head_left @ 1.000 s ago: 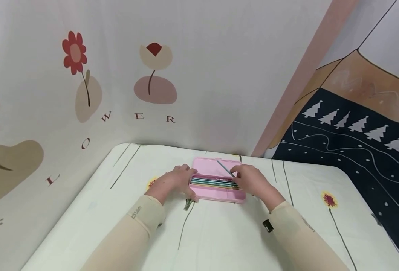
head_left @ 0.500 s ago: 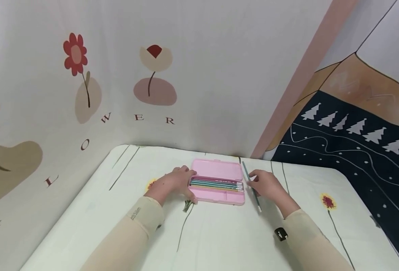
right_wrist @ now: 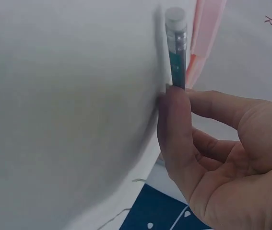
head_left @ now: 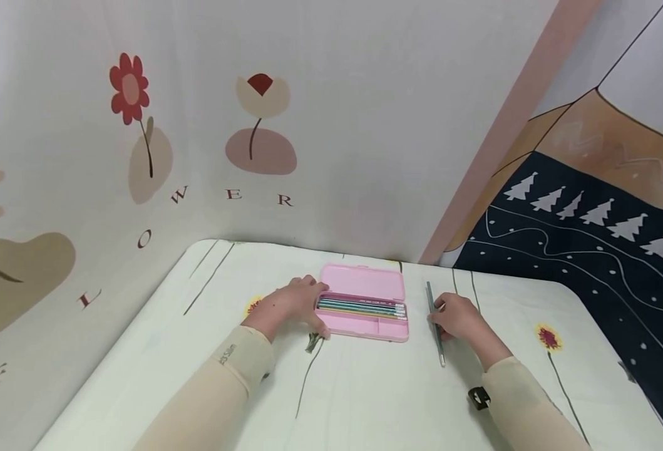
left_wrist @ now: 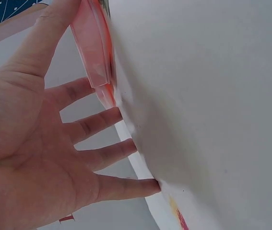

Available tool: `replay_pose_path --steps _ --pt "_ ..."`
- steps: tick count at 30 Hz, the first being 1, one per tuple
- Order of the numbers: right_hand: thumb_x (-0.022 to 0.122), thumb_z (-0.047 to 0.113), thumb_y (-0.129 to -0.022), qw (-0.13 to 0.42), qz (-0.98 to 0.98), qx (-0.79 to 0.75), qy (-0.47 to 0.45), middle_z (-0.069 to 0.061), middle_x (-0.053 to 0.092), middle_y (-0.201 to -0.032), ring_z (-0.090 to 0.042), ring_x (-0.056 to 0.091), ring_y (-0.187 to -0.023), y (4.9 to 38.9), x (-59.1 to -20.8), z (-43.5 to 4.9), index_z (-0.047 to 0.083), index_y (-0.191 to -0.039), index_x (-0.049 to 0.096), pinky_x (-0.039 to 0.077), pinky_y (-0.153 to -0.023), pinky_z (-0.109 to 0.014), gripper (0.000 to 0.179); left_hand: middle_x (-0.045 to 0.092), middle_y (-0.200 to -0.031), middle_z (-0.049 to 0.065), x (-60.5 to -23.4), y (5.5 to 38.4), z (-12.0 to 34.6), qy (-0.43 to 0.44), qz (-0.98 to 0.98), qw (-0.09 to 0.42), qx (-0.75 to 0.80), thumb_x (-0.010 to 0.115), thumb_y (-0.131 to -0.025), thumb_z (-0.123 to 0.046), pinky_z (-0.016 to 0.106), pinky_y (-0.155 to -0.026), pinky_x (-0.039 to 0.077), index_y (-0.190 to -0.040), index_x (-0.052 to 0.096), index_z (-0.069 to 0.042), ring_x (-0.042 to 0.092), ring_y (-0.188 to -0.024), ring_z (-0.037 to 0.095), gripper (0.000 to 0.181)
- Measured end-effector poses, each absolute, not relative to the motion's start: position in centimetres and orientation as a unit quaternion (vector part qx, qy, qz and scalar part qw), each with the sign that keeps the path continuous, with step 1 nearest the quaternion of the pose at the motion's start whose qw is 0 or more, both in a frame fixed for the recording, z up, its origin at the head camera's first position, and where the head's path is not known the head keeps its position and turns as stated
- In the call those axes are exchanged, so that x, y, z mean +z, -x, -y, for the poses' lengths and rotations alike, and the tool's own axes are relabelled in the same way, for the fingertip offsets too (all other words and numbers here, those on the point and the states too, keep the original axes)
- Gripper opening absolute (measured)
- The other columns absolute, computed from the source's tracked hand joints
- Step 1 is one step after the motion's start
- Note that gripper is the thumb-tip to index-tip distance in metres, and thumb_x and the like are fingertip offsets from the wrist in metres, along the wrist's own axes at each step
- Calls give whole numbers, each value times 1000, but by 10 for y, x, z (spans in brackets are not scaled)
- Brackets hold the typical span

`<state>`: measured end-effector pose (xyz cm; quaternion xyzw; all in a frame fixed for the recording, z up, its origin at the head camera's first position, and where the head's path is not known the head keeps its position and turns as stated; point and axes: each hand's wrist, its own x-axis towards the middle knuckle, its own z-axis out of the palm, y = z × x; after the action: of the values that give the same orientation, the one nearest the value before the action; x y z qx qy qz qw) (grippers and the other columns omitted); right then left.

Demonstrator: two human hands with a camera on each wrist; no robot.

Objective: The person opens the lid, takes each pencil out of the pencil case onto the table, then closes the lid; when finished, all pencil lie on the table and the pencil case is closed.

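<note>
A pink pencil case [head_left: 348,324] lies with its lid [head_left: 362,282] folded back on the table. Several pencils [head_left: 359,307], mostly green with a yellow one, lie side by side in it, eraser ends to the right. My left hand [head_left: 294,300] rests at the case's left end, thumb and fingers spread; in the left wrist view the thumb and a finger touch the case edge. Right of the case, my right hand [head_left: 457,316] pinches a green pencil [head_left: 441,351] between thumb and fingers, just over the cloth. Its white eraser [right_wrist: 176,19] shows in the right wrist view.
The table [head_left: 376,394] wears a white cloth printed with flowers and stems. A pale curtain [head_left: 354,138] with flower prints and letters rises behind it and to the left. Dark fabric with white trees [head_left: 568,250] hangs along the right side.
My right hand has carried the green pencil from above the open case to the right, and the pencil has turned more upright in view. The left hand has stayed at the case's left end.
</note>
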<state>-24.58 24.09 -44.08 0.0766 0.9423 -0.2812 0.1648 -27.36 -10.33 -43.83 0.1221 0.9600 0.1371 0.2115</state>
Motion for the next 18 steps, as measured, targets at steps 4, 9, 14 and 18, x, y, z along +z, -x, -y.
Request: replay_pose_path --steps 4,9,14,18 --pt "68 10 -103 171 -940 -284 -79 -18 67 -103 -17 70 -75 245 -442 -242 -8 -131 59 63 -67 -27 34 47 -162 9 -439 274 104 -128 -960 209 134 97 -71 -57 63 -121 46 -163 44 -22 44 -147 31 112" --pt "67 11 -104 175 -941 -280 -76 -19 69 -105 -17 71 -73 246 -441 -243 -8 -132 58 63 -68 -28 35 47 -162 10 -436 275 104 -143 -959 208 128 96 -71 -59 64 -122 44 -163 43 -21 43 -148 32 113" --pt "67 12 -104 180 -939 -284 -74 -18 67 -105 -17 71 -73 246 -442 -244 -7 -133 55 63 -68 -29 37 47 -162 11 -435 275 103 -142 -960 208 122 96 -71 -60 63 -122 44 -164 43 -22 43 -149 33 113" --pt "68 12 -103 183 -938 -285 -79 -18 66 -104 -17 71 -74 246 -444 -244 -6 -133 54 63 -68 -29 38 48 -161 11 -436 274 104 -139 -959 211 127 96 -71 -58 63 -121 45 -163 43 -21 44 -147 32 112"
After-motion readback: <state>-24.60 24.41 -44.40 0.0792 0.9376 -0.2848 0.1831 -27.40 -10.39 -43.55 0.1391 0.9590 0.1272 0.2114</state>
